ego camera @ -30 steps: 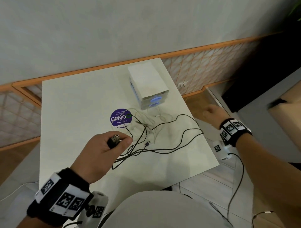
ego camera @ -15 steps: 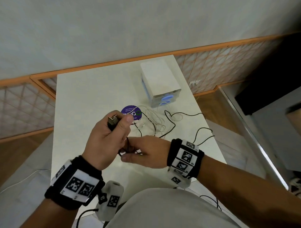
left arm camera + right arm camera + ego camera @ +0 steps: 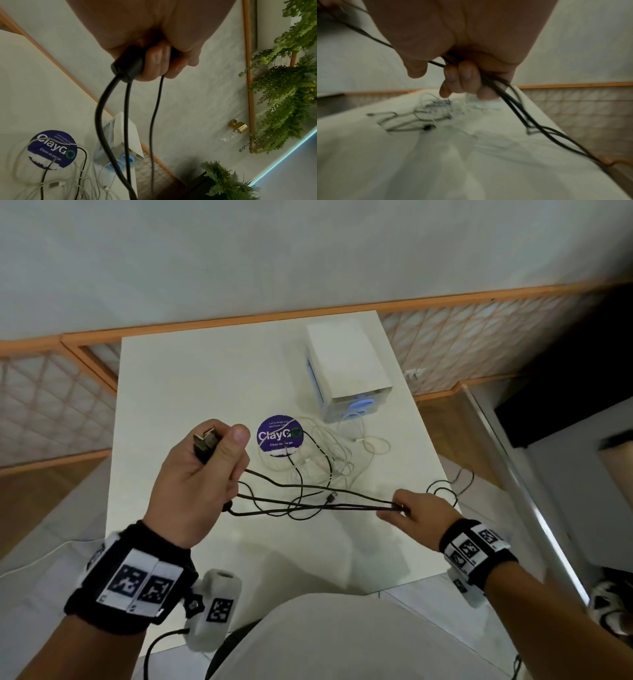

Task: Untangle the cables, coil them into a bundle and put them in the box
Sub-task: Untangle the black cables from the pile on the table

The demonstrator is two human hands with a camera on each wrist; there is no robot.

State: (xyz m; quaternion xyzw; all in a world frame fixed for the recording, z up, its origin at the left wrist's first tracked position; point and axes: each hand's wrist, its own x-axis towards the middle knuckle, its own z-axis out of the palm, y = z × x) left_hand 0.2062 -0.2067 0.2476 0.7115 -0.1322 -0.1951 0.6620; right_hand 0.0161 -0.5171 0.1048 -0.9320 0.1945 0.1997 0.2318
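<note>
My left hand [image 3: 205, 474] is raised over the white table [image 3: 191, 392] and grips the USB plug end [image 3: 205, 440] of a black cable [image 3: 308, 505]; several black strands hang from that fist [image 3: 154, 65]. My right hand [image 3: 411, 508] pinches the same black strands near the table's right edge, pulled taut between both hands; the right wrist view, blurred, shows fingers [image 3: 464, 77] curled round the cable [image 3: 513, 105]. A tangle of thin white cables [image 3: 342, 453] lies on the table by the white box [image 3: 346, 371], which stands at the back right.
A round purple sticker [image 3: 280, 435] lies on the table left of the white cables. A black loop [image 3: 448, 484] hangs over the right table edge. An orange-trimmed lattice rail [image 3: 479, 337] runs behind the table. Green plants [image 3: 283, 94] hang on the wall.
My right hand came in from the right, took the black cable beside my left hand, then drew it out rightwards, stretching the strands. The left hand rose with the plug.
</note>
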